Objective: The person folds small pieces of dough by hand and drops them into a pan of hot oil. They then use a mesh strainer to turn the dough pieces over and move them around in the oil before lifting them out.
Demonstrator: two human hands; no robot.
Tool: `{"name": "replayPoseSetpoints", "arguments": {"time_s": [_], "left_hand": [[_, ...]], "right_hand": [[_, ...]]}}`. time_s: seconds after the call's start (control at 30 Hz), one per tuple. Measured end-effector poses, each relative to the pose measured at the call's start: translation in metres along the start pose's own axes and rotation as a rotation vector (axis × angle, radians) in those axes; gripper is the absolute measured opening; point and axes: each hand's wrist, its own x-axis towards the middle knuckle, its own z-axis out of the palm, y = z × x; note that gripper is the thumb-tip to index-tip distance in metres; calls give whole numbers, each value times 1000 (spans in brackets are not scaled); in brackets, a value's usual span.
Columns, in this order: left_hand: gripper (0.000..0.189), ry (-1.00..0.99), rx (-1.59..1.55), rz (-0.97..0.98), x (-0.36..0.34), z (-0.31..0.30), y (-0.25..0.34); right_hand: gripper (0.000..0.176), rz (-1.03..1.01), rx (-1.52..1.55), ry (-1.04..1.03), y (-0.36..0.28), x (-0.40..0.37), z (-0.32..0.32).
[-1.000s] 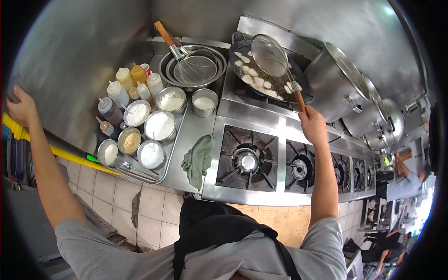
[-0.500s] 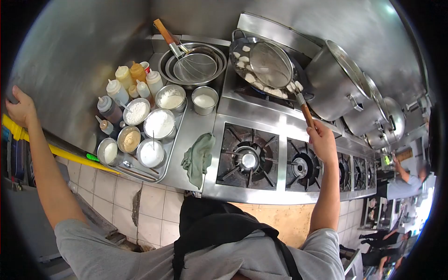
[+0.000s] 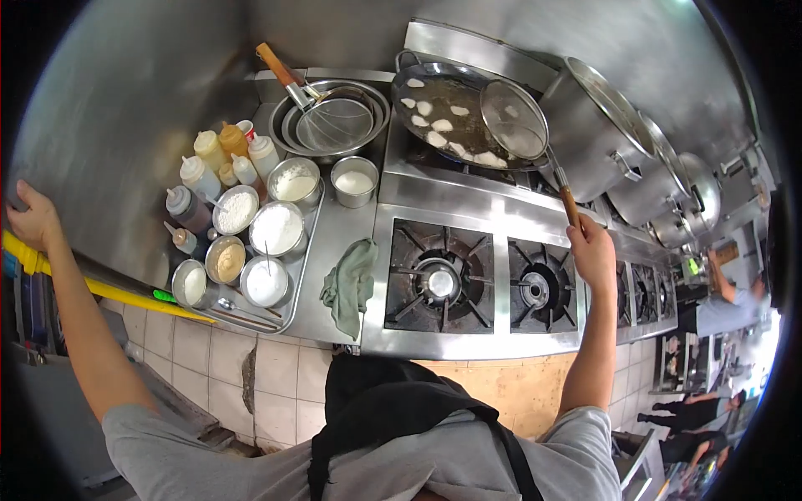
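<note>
My right hand [image 3: 592,249] grips the wooden handle of a round mesh skimmer [image 3: 515,118]. Its head is tilted over the right rim of a dark wok [image 3: 451,113] at the back of the stove. Several pale pieces of food float in the wok's oil. My left hand [image 3: 33,219] rests flat on the steel wall edge at the far left, holding nothing. A second strainer with a wooden handle [image 3: 330,121] lies in nested steel bowls left of the wok.
A tray [image 3: 311,250] of steel cups with white and tan powders and several squeeze bottles [image 3: 205,171] sits left of the burners. A green rag [image 3: 349,284] lies beside an unlit burner [image 3: 439,280]. Large stockpots [image 3: 597,125] stand to the right. Other people work at far right.
The skimmer has swung from the wok's middle to its right rim as my right hand drew back and to the right. My left hand has stayed on the wall edge.
</note>
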Motion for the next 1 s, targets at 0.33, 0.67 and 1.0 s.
{"name": "replayPoseSetpoints", "arguments": {"time_s": [0.33, 0.67, 1.0], "left_hand": [[60, -67, -56, 46, 2, -5, 4], [56, -86, -102, -15, 2, -3, 1], [62, -92, -141, -22, 4, -22, 22]], "right_hand": [[29, 119, 236, -151, -3, -4, -2], [20, 231, 318, -190, -15, -8, -5], [22, 228, 469, -291, -27, -6, 4]]}}
